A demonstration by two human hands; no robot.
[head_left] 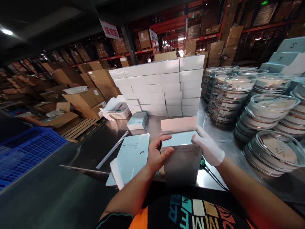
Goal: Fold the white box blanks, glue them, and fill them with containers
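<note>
A pale blue and white cardboard box (182, 165) stands upright at the front edge of the metal table, between my two hands. Its long flap (178, 124) sticks up at the far side, and a pale blue panel (179, 139) lies across the top. My bare left hand (159, 152) grips the left side, thumb on the near face. On the right, my right hand (207, 144) in a white glove holds the top right corner. Flattened pale blue boxes (132, 156) lie left of my left hand. What is inside the box is hidden.
Behind stands a wall of stacked white boxes (157, 86), with a small closed box (137, 121) before it. Piles of round glass dishes (274, 105) fill the right. A white basket (120, 113) sits back left, and a blue crate (30, 146) stands beyond the table. Green-ended cables (209, 173) lie near my right wrist.
</note>
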